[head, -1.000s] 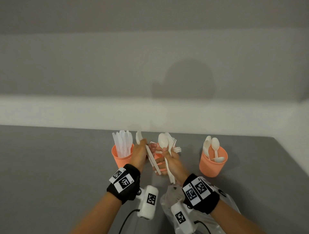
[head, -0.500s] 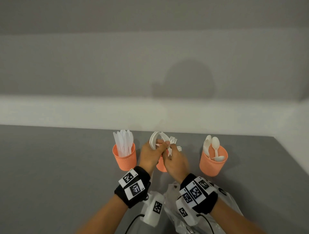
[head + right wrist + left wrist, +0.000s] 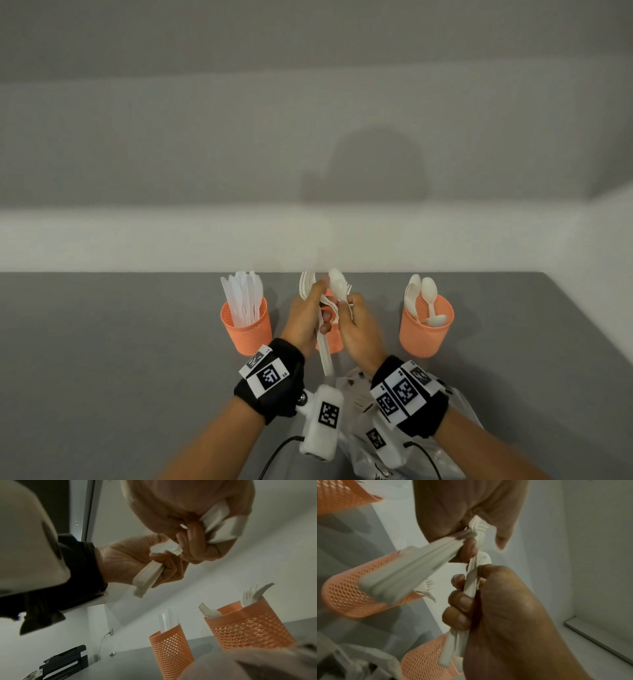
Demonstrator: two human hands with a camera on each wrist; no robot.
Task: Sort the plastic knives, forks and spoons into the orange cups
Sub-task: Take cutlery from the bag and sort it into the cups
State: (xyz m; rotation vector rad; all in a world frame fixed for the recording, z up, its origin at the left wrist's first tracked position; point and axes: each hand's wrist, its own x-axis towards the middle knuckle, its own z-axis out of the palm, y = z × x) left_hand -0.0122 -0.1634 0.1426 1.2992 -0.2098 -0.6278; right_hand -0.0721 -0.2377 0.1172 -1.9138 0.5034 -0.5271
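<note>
Sorting white plastic cutlery above a grey table (image 3: 102, 359), a person holds both hands close together just over the middle of three orange mesh cups. The left hand (image 3: 305, 318) curls its fingers round a small bundle of cutlery (image 3: 323, 356) whose handles point down toward the person; the heads fan out above the knuckles, and some look like forks, though blur hides exactly what the bundle contains. The right hand (image 3: 356, 329) pinches a second, smaller clutch that includes a spoon (image 3: 337, 284), its bowl standing up above the fingertips. The two clutches touch or cross between the hands. The left cup (image 3: 246, 329) holds upright knives, the middle cup (image 3: 248, 626) holds forks leaning on its rim, and the right cup (image 3: 426, 332) holds spoons. A crumpled clear plastic bag (image 3: 363, 411) lies on the table beneath the right wrist. The step in hand appears to be pulling one kind of utensil free from a mixed handful. To do it well, the left hand should probably keep its grip firm near the handles while the right draws the spoon straight out along its length, so that fork tines do not snag and drag neighbours loose. The spoon would then go to the right cup, lowered handle first rather than dropped, since these light cups could tip.
</note>
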